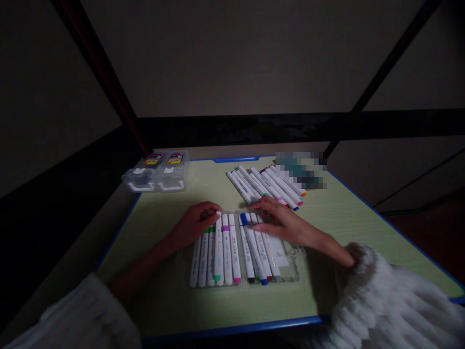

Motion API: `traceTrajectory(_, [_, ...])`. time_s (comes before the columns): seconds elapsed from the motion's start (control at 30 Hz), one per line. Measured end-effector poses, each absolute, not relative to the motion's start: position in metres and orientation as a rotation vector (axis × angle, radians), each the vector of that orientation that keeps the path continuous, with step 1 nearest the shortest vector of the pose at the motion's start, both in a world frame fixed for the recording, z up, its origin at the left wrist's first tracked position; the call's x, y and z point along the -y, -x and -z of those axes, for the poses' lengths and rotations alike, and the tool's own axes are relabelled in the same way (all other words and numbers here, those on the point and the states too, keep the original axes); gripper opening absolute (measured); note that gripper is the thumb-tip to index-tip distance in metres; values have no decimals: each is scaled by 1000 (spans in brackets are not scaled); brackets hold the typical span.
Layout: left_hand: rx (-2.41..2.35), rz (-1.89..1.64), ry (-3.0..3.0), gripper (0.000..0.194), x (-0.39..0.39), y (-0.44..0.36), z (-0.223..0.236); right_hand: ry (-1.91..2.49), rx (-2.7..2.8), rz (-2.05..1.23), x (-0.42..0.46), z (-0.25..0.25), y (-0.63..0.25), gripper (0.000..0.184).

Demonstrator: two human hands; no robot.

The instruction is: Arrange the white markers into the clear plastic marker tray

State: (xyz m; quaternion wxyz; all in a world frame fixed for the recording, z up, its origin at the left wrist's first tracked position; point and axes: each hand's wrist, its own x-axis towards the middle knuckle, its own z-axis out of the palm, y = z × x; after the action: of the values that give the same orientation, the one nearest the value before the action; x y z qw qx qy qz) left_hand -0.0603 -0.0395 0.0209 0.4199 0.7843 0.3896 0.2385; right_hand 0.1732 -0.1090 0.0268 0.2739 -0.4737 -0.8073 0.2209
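A clear plastic case (300, 277) lies open on the table, white markers lined up in both halves. My left hand (198, 220) is at the top of the left row, thumb and forefinger closed on the upper end of a green-tipped marker (218, 252) that rests over the others. In the right half, a blue-capped marker (256, 254) lies slanted across its neighbours. Over the top of that half is my right hand (281, 220), fingers stretched out and thumb near the markers' upper ends. Whether its fingertips touch them I cannot tell.
Behind the case, several loose white markers (265, 184) with coloured ends lie in a pile. A blurred-out patch (301, 170) covers something beside them. Two clear cases with handles (170, 172) stand at the far left. A blue edge (240, 328) borders the pale green table (196, 310).
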Motion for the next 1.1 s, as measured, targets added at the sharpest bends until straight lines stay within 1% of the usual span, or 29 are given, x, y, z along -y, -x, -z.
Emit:
traceTrajectory(0.2, [-967,-583,-1948,19,38,61,-20,1258,2255,-529,113,-28,-163,56])
traceTrajectory(0.4, [-962,-578,-1933,20,39,62,-19,1262,2334,-513,115,-26,-158,63])
traceTrajectory(0.57, [-961,-569,-1944,20,38,62,-19,1288,2338,-552,115,-29,-160,63])
traceTrajectory(0.77, [-977,-558,-1942,20,38,62,-19,1299,2365,-608,111,-28,-168,69])
traceTrajectory(1.1, [-979,-570,-1959,20,38,62,-20,1304,2276,-708,111,-28,-172,59])
